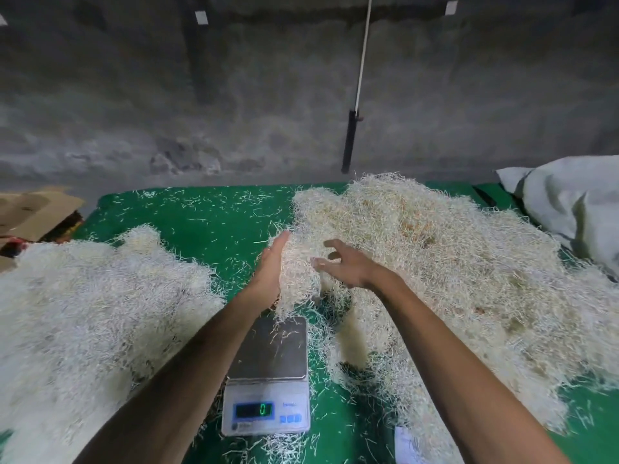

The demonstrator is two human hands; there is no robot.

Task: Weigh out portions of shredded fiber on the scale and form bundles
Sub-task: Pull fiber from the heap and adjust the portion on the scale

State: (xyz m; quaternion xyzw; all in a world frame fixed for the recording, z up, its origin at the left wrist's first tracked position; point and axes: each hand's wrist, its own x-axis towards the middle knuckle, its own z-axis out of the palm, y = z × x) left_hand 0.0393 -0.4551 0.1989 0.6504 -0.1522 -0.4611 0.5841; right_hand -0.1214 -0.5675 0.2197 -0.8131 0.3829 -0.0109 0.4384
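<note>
While both hands are raised above the scale, the scene reads left to right as follows.

Cardboard: 1 stack of flattened brown cardboard pieces (33, 209) at the far left edge, beside the green table cover (214, 216).
Left pile: 1 broad, pale mound of shredded fiber (83, 296) on the left of the table, apart from the scale.
Left hand: 1 left hand (272, 262), fingers straight, palm pressed flat against the left side of a hanging clump of pale shredded fiber (296, 279); not curled round it.
Scale: 1 white digital scale with a grey metal platform (271, 353) at centre front; the green display reads 0; a few loose strands lie on the platform, and the clump's lower end dangles just above its far edge.
Right hand: 1 right hand (345, 266), fingers spread and loosely curved, at the right side of the same clump; whether the fingers touch the fiber cannot be told.
Right pile: 1 larger mound of pale shredded fiber (469, 262), with brownish flecks on top, filling the right of the table.
Sack: 1 pale grey cloth sack (576, 199) at the far right.
Wall: 1 black rod on a white cord (350, 139) hanging before the grey wall.
</note>
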